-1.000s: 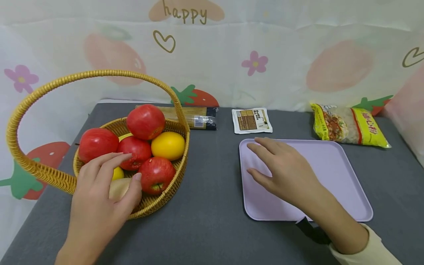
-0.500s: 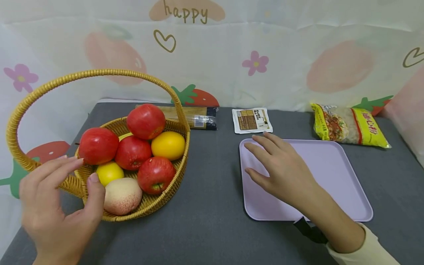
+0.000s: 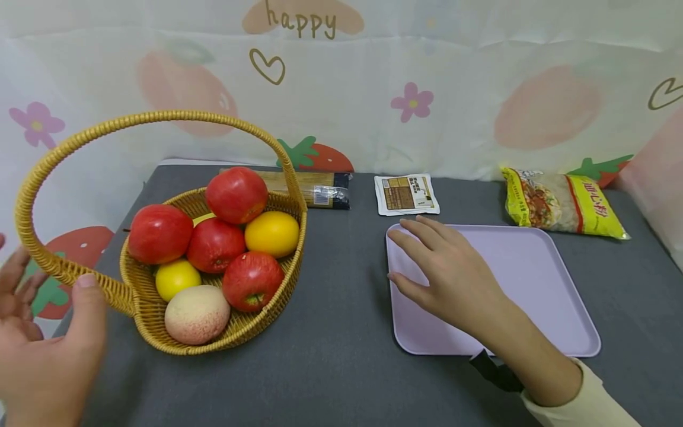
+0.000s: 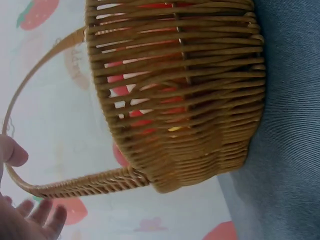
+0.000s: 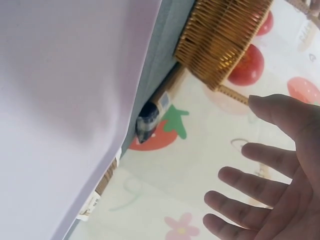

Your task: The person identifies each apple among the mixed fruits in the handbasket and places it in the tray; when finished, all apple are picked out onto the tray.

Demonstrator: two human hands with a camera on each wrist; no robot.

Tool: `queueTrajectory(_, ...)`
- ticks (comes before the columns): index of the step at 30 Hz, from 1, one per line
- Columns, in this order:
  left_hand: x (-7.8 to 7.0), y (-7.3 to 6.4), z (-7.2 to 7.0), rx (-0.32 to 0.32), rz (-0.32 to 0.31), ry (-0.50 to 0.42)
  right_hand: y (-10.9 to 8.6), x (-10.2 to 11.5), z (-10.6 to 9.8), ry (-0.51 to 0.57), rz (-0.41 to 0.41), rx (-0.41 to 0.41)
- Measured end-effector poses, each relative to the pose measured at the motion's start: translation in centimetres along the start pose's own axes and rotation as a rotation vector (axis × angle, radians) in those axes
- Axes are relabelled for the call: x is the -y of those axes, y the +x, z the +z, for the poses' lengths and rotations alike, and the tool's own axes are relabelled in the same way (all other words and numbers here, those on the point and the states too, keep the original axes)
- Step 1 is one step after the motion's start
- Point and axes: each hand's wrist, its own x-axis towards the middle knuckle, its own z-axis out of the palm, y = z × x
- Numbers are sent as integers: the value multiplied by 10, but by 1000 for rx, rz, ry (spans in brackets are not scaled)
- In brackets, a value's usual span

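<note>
At the left of the head view stands a yellow wicker basket (image 3: 267, 323) with a tall arched handle (image 3: 176, 115). In it lie several red apples (image 3: 253, 281), a pale pink peach (image 3: 197, 314), a yellow-orange fruit (image 3: 272, 234) and a small yellow fruit (image 3: 178, 279). My left hand (image 3: 50, 350) is beside the handle's near left end, thumb and fingers spread apart; in the left wrist view the handle (image 4: 90, 184) passes between thumb and fingers. Over the left part of a lilac tray (image 3: 533, 284) hovers my right hand (image 3: 453, 273), fingers spread and holding nothing.
Behind the basket lies a long pack of dry noodles (image 3: 331, 191) with a dark end. A small white-and-brown packet (image 3: 407, 194) sits behind the tray, and a yellow bag of noodles (image 3: 565, 203) lies at the back right. A printed curtain (image 3: 453, 71) hangs behind the table.
My left hand has moved left, from over the peach to beside the basket's handle, uncovering the peach and small yellow fruit. My right hand has shifted slightly left above the tray.
</note>
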Motion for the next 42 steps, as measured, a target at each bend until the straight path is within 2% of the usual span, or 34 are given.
queueTrajectory(3, 3, 2, 0, 66, -24, -102, 0, 1, 2, -2, -7, -3)
queueTrajectory(5, 6, 2, 0, 77, -48, -135, 0, 1, 2, -1, -10, -4)
queueTrajectory(8, 11, 3, 1, 92, -22, -166, 0, 1, 3, 2, -5, 0)
queueTrajectory(13, 17, 4, -1, 155, 84, -143, 4, 2, 2, 7, 11, 10)
queueTrajectory(16, 21, 4, -5, 211, 97, -77, 9, 3, 2, 15, 5, 4)
queueTrajectory(20, 27, 3, -6, 238, 65, -25, 16, 6, 2, 30, -10, 2)
queueTrajectory(27, 35, -4, -5, 255, 21, -1, 29, 14, 3, 36, 4, 40)
queueTrajectory(37, 38, -6, -3, 313, -31, 48, 51, 25, 8, 90, -28, 46)
queueTrajectory(42, 37, -6, -3, 339, -84, 56, 63, 34, 11, 114, -75, 23)
